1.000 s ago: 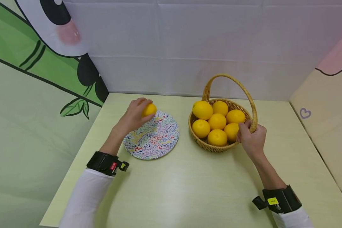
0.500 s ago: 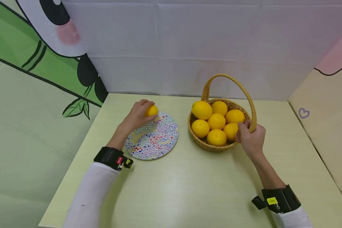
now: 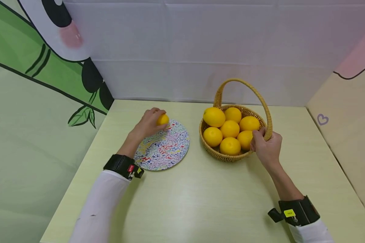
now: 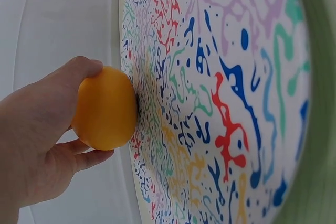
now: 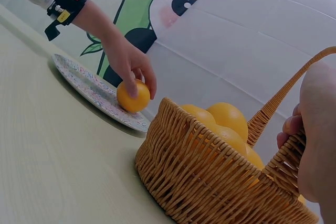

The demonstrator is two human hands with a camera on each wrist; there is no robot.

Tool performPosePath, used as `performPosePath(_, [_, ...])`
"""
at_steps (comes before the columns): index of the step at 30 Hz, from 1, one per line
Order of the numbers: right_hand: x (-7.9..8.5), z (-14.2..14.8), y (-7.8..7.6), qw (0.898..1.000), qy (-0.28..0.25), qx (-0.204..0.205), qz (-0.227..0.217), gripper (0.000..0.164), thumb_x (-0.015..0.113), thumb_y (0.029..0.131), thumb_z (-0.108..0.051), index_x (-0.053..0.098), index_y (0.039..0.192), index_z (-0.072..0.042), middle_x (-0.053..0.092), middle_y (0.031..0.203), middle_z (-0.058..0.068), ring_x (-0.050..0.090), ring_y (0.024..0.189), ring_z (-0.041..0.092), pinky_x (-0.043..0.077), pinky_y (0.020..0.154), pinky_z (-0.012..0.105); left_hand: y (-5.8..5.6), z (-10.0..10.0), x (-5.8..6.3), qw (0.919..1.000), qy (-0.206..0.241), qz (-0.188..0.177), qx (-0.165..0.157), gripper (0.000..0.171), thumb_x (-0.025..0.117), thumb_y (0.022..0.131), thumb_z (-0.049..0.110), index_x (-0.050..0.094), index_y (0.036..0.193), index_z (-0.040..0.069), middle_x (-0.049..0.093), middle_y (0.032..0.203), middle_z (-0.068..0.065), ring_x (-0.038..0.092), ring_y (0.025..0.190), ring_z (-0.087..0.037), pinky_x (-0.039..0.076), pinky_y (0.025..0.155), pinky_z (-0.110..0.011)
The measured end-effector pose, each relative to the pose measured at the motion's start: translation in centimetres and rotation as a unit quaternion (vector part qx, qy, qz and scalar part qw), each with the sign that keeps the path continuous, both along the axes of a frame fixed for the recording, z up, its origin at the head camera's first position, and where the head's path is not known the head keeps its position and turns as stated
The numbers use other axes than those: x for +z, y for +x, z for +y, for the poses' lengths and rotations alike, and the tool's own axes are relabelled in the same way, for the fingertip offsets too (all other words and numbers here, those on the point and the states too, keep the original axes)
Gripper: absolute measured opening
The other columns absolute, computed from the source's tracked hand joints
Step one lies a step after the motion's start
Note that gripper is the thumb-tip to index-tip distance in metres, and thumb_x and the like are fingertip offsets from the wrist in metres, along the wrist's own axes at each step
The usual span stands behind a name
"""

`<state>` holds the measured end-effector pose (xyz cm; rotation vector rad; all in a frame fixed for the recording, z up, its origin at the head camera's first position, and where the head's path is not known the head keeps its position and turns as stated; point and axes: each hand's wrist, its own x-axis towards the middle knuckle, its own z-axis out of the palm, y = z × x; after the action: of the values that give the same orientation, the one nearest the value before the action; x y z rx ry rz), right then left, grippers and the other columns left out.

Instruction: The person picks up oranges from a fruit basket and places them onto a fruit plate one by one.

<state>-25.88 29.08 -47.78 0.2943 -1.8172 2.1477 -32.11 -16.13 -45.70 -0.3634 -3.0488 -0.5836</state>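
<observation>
In the head view my left hand [image 3: 147, 125] holds an orange [image 3: 163, 119] at the far left part of the speckled round plate [image 3: 167, 152]. The left wrist view shows thumb and fingers on either side of the orange [image 4: 106, 109], its underside right at the plate's surface [image 4: 194, 98]. To the right stands a wicker basket [image 3: 214, 153] heaped with several yellow-orange fruits [image 3: 230, 129]. My right hand [image 3: 267, 145] grips the basket's near right side, where the arched handle [image 3: 249, 86] meets the rim. Part of that rim is hidden behind the right hand [image 5: 317, 129].
Plate and basket stand apart on a pale wooden table [image 3: 194, 199]. A light fabric backdrop [image 3: 176, 50] rises along the table's back edge, with printed panels at left and right. Both wrists wear black camera straps [image 3: 120, 165].
My left hand has moved slightly right and down with the orange, toward the plate. The right hand keeps its grip on the basket, which stays put.
</observation>
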Motion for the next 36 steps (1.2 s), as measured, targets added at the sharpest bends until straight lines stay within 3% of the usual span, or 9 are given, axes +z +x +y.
performPosePath(16, [0.01, -0.18, -0.22, 1.0, -0.008, 0.002, 0.003, 0.043, 0.058, 0.107, 0.004, 0.043, 0.067, 0.007, 0.045, 0.05, 0.007, 0.041, 0.039, 0.02, 0.041, 0.039, 0.029, -0.18, -0.07, -0.18, 0.9999, -0.009, -0.004, 0.012, 0.061, 0.077, 0.107, 0.026, 0.056, 0.16, 0.005, 0.051, 0.165, -0.027, 0.054, 0.142, -0.051, 0.057, 0.118, -0.062])
performPosePath(27, [-0.15, 0.03, -0.18, 1.0, 0.003, 0.006, 0.007, 0.044, 0.058, 0.108, 0.003, 0.046, 0.065, -0.001, 0.046, 0.05, 0.001, 0.043, 0.04, 0.018, 0.042, 0.04, 0.027, -0.13, 0.09, -0.01, 0.9999, -0.008, -0.008, 0.012, 0.068, 0.078, 0.106, 0.03, 0.053, 0.165, 0.008, 0.05, 0.169, -0.026, 0.054, 0.147, -0.051, 0.057, 0.121, -0.062])
performPosePath(36, [0.06, -0.01, -0.06, 1.0, -0.009, 0.008, 0.0, 0.044, 0.058, 0.108, 0.004, 0.044, 0.067, 0.003, 0.044, 0.051, 0.004, 0.041, 0.041, 0.019, 0.042, 0.04, 0.028, -0.05, 0.03, -0.12, 0.999, -0.043, -0.001, 0.005, 0.087, 0.08, 0.102, 0.049, 0.044, 0.173, 0.016, 0.037, 0.181, -0.022, 0.036, 0.167, -0.05, 0.037, 0.134, -0.072])
